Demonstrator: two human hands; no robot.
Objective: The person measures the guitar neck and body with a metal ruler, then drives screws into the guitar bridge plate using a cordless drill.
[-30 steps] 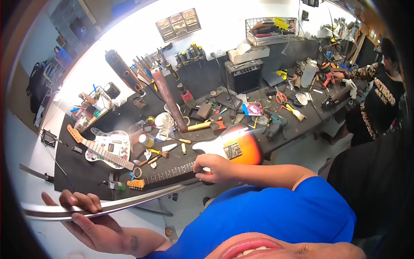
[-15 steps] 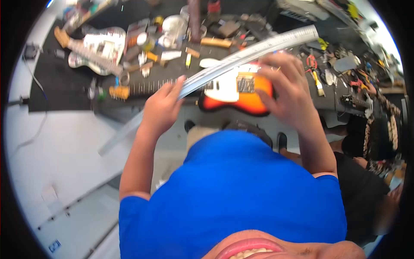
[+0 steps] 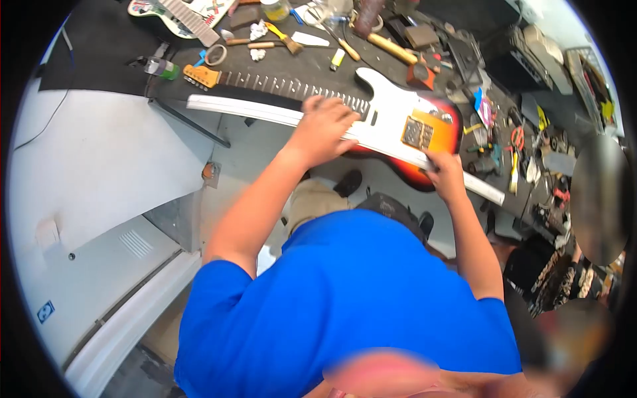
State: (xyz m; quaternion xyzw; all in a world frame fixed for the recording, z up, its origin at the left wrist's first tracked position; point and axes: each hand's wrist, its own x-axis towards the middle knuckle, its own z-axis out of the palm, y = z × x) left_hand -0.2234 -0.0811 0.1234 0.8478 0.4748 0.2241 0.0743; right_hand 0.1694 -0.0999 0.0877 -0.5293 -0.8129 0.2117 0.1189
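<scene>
A sunburst electric guitar (image 3: 391,99) with a white pickguard lies face up at the bench's front edge, its neck (image 3: 285,86) pointing left. Along its near side runs a long, pale aluminium ruler (image 3: 245,110), which sticks out past the guitar at both ends. My left hand (image 3: 322,129) is closed over the ruler near the neck's body end, fingers reaching over the fretboard. Beside the bridge (image 3: 418,132), my right hand (image 3: 446,174) grips the ruler at the body's lower edge. My palms hide parts of the ruler.
Across the dark bench (image 3: 93,66) lie a paintbrush (image 3: 284,38), a tape ring (image 3: 215,55), a green-capped bottle (image 3: 162,67) and red scissors (image 3: 517,138). Another pale guitar (image 3: 176,23) is at the back left. A person in dark clothing (image 3: 531,262) is at the right.
The ruler has come down from a raised slant above the guitar to lie along its near side. My right hand, formerly open above the body, now grips it. The view has shifted.
</scene>
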